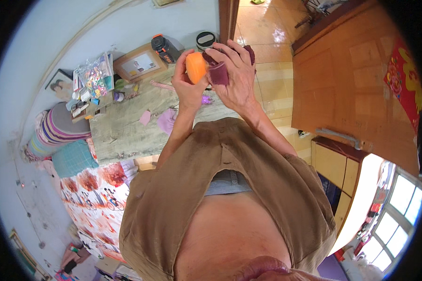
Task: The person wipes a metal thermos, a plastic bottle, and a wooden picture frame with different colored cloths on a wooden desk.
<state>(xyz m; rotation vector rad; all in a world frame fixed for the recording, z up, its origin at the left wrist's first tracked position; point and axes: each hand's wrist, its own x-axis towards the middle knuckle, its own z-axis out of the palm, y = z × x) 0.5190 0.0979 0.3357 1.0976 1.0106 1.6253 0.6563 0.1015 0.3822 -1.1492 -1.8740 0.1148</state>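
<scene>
Above the far right part of a wood-grain tabletop (126,123), my left hand (188,80) is closed around an orange rounded object (196,67), whose exact kind I cannot tell. My right hand (234,73) grips a dark purple cloth (218,73), which wraps round its fingers and shows again beyond them. Cloth and orange object meet or nearly meet between the hands. Under my wrists lies a small bright purple item (206,100). A pink cloth piece (167,120) and a smaller pink scrap (145,118) rest on the tabletop, left of my left forearm.
Along the wall stand a black sports bottle (164,49), a lidded container (206,40), a wood-framed picture (140,66) and a bag of colourful small pieces (94,79). A striped round stool or bin (61,126) stands left, near a patterned bed (95,200). A wooden door (341,87) is at right.
</scene>
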